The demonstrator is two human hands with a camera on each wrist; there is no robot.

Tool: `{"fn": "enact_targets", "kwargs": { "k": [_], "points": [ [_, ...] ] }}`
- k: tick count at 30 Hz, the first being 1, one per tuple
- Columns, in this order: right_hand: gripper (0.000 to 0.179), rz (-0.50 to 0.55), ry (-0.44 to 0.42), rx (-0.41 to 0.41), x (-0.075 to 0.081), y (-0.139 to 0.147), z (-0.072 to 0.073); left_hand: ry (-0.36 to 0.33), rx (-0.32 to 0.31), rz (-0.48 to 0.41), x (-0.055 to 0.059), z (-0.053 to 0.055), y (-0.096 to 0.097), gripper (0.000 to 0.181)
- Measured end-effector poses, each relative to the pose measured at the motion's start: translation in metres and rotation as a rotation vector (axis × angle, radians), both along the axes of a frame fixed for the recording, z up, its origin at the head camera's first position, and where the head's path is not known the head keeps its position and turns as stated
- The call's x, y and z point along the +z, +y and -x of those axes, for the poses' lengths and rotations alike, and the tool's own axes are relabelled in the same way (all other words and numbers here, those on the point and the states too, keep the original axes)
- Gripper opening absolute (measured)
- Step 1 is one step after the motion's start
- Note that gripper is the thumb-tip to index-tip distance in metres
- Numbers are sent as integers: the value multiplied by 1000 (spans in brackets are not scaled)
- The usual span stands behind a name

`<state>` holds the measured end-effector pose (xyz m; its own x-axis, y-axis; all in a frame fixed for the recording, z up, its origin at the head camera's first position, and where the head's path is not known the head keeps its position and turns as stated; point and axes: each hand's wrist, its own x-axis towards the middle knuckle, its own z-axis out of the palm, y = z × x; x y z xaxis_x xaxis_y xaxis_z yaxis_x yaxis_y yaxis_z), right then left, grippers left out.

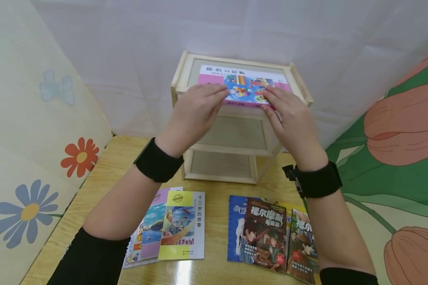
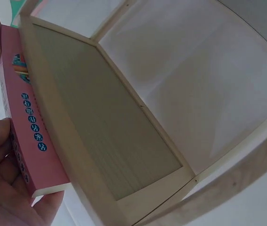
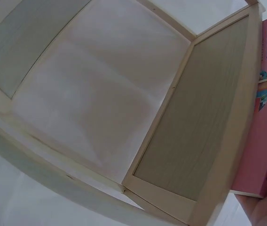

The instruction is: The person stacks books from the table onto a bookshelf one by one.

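Observation:
A pink-and-white book with a blue picture on its cover lies flat on the top board of a pale wooden shelf rack. My left hand grips its near left edge, fingertips on the cover. At the near right, my right hand holds the same edge, thumb low by the spine. In the left wrist view the pink spine sits against the wooden edge, with fingers around its end. The right wrist view shows the book along its right side; most of that hand is cut off.
Two lower boards of the rack sit beneath. On the wood-grain table, overlapping books lie at left and more books at right, partly behind my right forearm. White cloth hangs behind; painted floral panels flank both sides.

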<state>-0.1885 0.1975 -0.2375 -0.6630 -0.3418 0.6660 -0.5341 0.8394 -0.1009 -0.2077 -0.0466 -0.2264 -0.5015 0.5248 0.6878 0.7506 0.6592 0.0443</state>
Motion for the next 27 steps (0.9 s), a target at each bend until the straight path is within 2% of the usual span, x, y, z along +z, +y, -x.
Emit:
{"fn": "enact_targets", "kwargs": {
  "k": [7,11,18,27],
  "points": [
    [44,-7,-91,-40,8,-2,15,-40,92,-1,3,12,5,33],
    [44,-28,-172,-62,14,-4,22,-83,130,7,4,17,7,32],
    [43,-25,-251,-60,20,-3,30,-138,142,14,7,23,8,32],
    [45,-21,-319,-87,24,-4,32,-188,177,48,12,25,10,34]
  ]
}}
